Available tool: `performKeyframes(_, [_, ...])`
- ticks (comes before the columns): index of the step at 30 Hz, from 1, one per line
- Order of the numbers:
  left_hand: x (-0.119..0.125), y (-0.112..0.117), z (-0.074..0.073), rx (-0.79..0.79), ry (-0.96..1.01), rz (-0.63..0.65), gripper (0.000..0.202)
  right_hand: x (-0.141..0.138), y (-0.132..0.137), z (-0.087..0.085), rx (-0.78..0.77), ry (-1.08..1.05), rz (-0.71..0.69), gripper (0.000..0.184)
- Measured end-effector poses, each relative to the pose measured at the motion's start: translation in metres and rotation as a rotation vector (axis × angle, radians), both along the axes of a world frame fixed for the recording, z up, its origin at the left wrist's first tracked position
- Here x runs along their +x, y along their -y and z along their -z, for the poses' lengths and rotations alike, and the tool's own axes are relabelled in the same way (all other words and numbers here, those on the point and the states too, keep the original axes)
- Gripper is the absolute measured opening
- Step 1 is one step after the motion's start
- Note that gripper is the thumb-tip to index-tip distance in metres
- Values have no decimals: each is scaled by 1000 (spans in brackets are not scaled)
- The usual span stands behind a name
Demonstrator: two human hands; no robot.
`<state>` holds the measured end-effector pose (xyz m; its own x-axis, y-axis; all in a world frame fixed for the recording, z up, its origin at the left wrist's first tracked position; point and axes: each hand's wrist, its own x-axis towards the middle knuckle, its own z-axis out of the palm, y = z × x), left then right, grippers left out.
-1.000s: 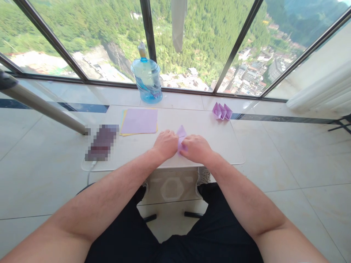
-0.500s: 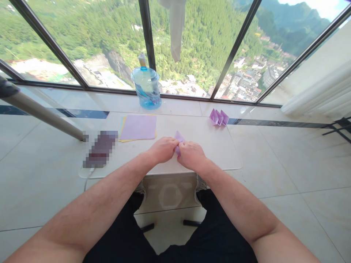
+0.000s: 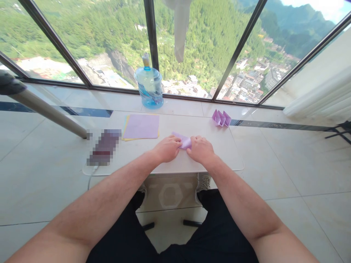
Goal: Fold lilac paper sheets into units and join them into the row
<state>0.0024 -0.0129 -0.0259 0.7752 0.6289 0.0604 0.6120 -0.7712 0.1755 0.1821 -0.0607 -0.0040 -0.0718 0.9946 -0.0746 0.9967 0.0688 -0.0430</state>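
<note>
A folded piece of purple origami paper (image 3: pixel 185 141) lies between my two hands at the front middle of the low white table (image 3: pixel 142 155). My left hand (image 3: pixel 168 148) grips its left end, fingers closed on it. On the right end, my right hand (image 3: pixel 201 148) is closed round the paper and covers that part. A flat stack of square paper (image 3: pixel 141 126), purple on top with yellow edges showing below, rests to the left behind my left hand. Several folded purple paper pieces (image 3: pixel 221 118) stand side by side at the back right of the table.
A blurred-out phone-like object (image 3: pixel 105 148) with a white cable (image 3: pixel 90 179) lies at the table's left. Behind the table stands a large blue water bottle (image 3: pixel 149 87) by the window. A grey pole (image 3: pixel 52 111) slants in from the left.
My hands have moved apart, the right one shifting right. The purple paper, upright and mostly covered before, now lies lower and stretches sideways between them. The view has shifted slightly.
</note>
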Motion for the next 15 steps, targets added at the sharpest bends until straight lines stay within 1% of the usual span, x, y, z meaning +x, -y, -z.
performKeyframes(2, [1, 1, 1, -1, 10, -14, 29, 4, -3, 3, 15, -36, 5, 37])
performKeyframes(6, [1, 3, 3, -4, 17, -24, 30, 11, -8, 10, 60, -162, -46, 42])
performKeyframes(10, [1, 4, 2, -8, 4, -25, 31, 16, -13, 17, 47, -251, -78, 50])
performKeyframes(12, [1, 4, 2, -7, -1, -24, 32, 18, -15, 19, 24, -286, -90, 58])
performKeyframes(15, [0, 5, 2, -9, 4, -34, 31, 19, -18, 21, -19, -343, -102, 75])
